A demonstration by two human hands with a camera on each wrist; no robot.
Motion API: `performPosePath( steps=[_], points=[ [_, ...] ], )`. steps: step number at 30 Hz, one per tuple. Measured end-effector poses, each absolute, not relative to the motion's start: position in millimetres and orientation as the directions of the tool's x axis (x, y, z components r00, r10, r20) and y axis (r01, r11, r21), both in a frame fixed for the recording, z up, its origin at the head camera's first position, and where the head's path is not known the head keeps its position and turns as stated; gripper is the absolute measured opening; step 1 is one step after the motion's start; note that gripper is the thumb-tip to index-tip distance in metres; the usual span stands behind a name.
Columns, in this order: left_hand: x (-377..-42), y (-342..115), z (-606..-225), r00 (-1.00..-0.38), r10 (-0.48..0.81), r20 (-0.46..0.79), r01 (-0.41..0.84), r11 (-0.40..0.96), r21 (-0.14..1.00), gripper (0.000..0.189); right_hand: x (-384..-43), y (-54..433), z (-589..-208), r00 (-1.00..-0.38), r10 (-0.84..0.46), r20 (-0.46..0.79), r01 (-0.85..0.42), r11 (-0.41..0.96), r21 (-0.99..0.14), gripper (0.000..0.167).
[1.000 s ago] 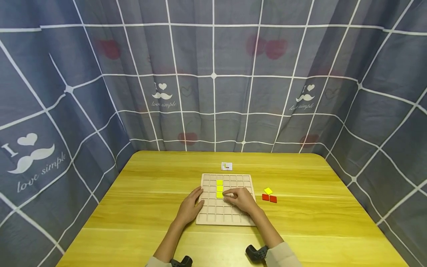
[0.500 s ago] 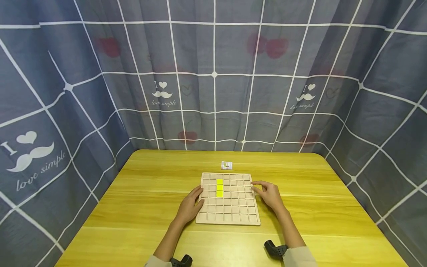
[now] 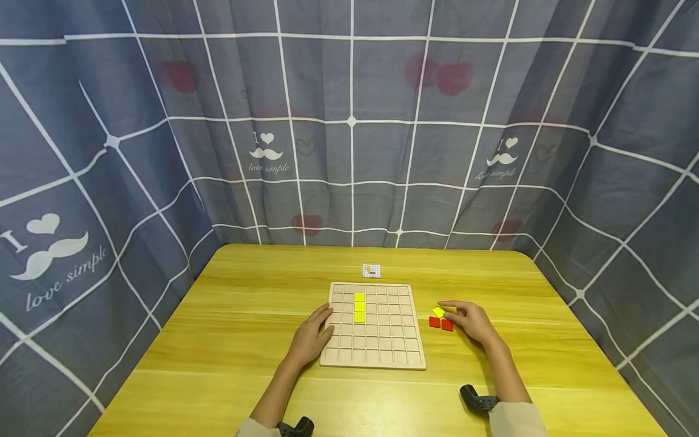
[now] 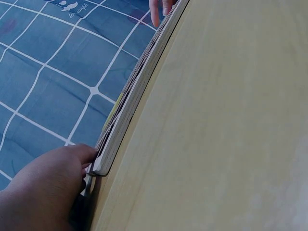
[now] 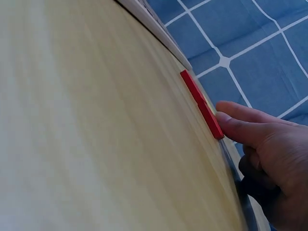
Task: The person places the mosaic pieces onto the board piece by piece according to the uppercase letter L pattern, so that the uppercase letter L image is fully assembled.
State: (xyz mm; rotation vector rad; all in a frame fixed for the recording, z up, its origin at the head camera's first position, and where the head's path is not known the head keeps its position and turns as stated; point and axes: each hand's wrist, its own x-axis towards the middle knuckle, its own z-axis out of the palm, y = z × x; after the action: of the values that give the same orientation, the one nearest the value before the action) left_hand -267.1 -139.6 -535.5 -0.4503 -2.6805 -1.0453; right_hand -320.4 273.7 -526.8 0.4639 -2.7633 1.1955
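Observation:
A pale wooden grid board (image 3: 374, 340) lies flat on the table, with yellow square tiles (image 3: 359, 307) stacked in one column of its cells. My left hand (image 3: 308, 340) rests at the board's left edge, thumb and fingers spread along the rim; in the left wrist view its thumb meets the board's corner (image 4: 103, 166). To the right of the board, my right hand (image 3: 472, 321) has thumb and index finger at a loose yellow tile (image 3: 438, 311), pinching it from opposite sides. Two red tiles (image 3: 447, 325) lie just in front, seen edge-on in the right wrist view.
A small card (image 3: 371, 271) printed with a grid pattern lies behind the board. The yellow wood-grain table (image 3: 246, 291) is enclosed by blue-grey checked curtains (image 3: 349, 152) at the back and sides.
My right hand has left the board's middle and moved right, past its right edge, to the loose yellow tile. The left hand and the board stay put.

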Motion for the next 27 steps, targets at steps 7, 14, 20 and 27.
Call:
performPosePath(
  steps=[7,14,20,27],
  points=[
    [-268.0,-139.8,-535.6,-0.925,0.200,0.323,0.365,0.700,0.614,0.044,-325.4,275.7,-522.9,-0.920,-0.336,0.201,-0.382,0.663,-0.643,0.031],
    [-267.9,-139.8,-536.1,-0.926,0.201,0.320,0.365,0.699,0.615,0.044,-325.4,273.2,-526.9,-0.943,-0.246,0.225,-0.333,0.697,-0.635,0.031],
    [-267.5,-139.9,-536.0,-0.928,0.198,0.314,0.359,0.699,0.619,0.044,-321.9,265.1,-525.1,-0.942,-0.179,0.285,-0.326,0.702,-0.634,0.031],
    [-267.2,-140.0,-536.4,-0.930,0.196,0.312,0.355,0.702,0.618,0.044,-315.6,232.3,-512.8,-0.923,-0.199,0.328,-0.376,0.642,-0.668,0.029]
  ],
)
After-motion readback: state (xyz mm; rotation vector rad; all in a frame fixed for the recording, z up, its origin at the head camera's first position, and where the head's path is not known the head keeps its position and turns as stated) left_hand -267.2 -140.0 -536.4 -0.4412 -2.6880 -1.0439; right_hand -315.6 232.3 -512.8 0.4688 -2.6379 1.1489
